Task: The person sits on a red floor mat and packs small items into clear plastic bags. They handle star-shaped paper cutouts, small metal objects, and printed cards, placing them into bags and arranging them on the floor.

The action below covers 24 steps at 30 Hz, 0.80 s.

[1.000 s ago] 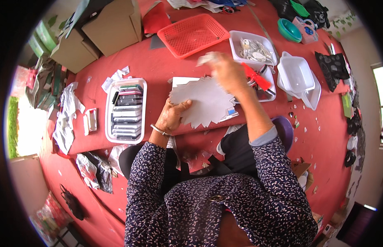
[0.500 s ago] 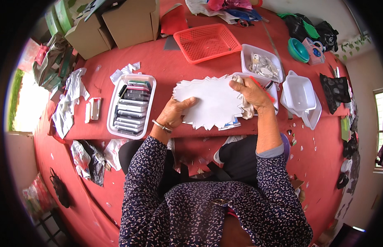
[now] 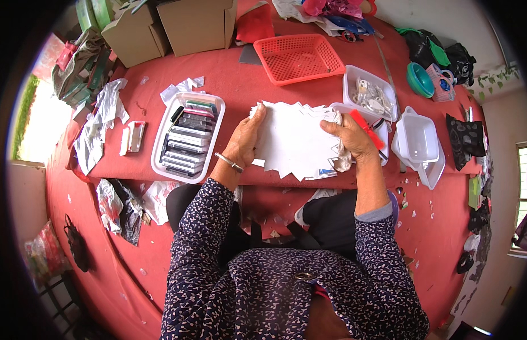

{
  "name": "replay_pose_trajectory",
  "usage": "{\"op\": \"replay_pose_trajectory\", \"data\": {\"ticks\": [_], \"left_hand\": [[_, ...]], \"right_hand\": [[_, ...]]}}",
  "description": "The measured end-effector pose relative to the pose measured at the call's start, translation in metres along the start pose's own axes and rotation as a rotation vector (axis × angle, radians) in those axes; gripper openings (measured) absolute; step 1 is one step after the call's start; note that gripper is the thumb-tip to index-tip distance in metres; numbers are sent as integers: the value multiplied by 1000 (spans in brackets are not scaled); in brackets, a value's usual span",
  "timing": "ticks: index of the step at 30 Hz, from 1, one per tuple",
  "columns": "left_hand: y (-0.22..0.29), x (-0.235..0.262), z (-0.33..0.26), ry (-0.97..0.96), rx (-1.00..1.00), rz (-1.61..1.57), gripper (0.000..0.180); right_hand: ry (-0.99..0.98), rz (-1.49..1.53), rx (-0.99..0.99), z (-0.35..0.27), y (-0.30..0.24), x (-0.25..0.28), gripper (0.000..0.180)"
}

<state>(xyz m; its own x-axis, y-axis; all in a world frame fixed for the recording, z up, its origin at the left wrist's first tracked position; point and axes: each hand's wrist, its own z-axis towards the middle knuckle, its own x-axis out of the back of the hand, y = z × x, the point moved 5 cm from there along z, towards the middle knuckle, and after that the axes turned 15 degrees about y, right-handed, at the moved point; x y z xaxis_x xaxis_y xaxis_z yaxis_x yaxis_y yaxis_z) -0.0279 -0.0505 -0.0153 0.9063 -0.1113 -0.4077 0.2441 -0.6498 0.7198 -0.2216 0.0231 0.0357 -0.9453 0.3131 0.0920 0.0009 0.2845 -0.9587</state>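
step: squaring up a fanned stack of white cards [image 3: 294, 139] on the red table [image 3: 235, 85]
left hand [image 3: 247, 136]: curled on the stack's left edge
right hand [image 3: 349, 135]: closed on its right edge
next: likely an even inward squeeze — both sides together

Both hands hold a fanned stack of white cards [image 3: 294, 141] over the red bench [image 3: 240, 85]: the left hand [image 3: 247, 139] grips its left edge, the right hand [image 3: 351, 136] its right edge (with a crumpled white piece). A white tray of dark flat packs [image 3: 187, 139] lies just left; a red basket [image 3: 299, 58] stands behind.
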Motion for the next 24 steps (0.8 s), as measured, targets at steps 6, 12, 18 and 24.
{"op": "replay_pose_trajectory", "data": {"ticks": [6, 12, 18, 24], "left_hand": [[-1, 3, 0, 9, -42, 40, 55], [1, 6, 7, -244, 122, -404, 66], [-40, -10, 4, -388, 135, -651, 26], [-31, -11, -2, -130, 247, -683, 43]], "right_hand": [[58, -54, 227, -3, -15, -8, 28], [267, 382, -89, 3, -6, -1, 26], [441, 474, -1, 15, 8, -3, 28], [386, 77, 320, -15, -10, -50, 27]]}}
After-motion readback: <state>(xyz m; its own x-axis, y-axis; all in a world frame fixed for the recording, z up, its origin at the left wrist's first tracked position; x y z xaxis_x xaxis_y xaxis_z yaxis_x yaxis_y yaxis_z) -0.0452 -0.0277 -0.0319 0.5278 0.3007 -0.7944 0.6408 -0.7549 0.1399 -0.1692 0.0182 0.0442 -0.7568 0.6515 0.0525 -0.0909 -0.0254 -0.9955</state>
